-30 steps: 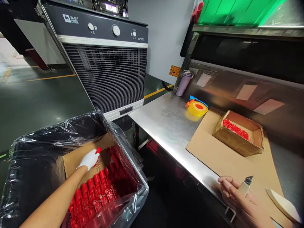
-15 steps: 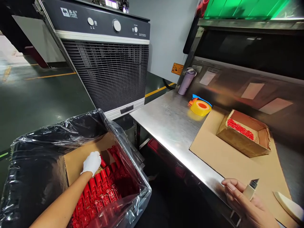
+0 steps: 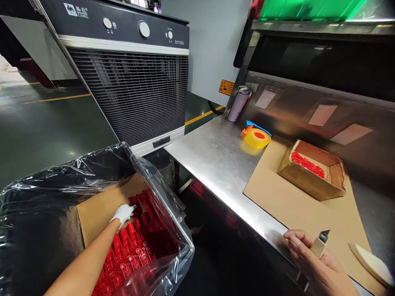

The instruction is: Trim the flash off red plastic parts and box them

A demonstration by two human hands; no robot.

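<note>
Inside a plastic-lined bin, my left hand [image 3: 123,213] in a white glove has its fingertips closed on a red plastic part [image 3: 134,201] at the end of the rows. The fingertips are partly hidden. Several rows of glossy red plastic parts [image 3: 126,242] lie close together beside and below the hand, on brown cardboard [image 3: 101,205]. Over the table's front edge, my bare right hand [image 3: 314,257] is closed around a utility knife [image 3: 319,246], its dark blade tip pointing up and away.
The bin's clear plastic liner [image 3: 77,164] folds over its rim. On the metal table [image 3: 212,152] are a cardboard sheet [image 3: 277,197], an open box [image 3: 305,183] of small red pieces, yellow tape [image 3: 257,139], a purple bottle [image 3: 239,105] and a cream curved piece [image 3: 370,261]. An air cooler [image 3: 132,94] stands behind.
My left hand has gone from a rounded fist to a flatter reach, its fingertips now at the red part. The right hand keeps its hold on the knife. The whole view has shifted slightly.
</note>
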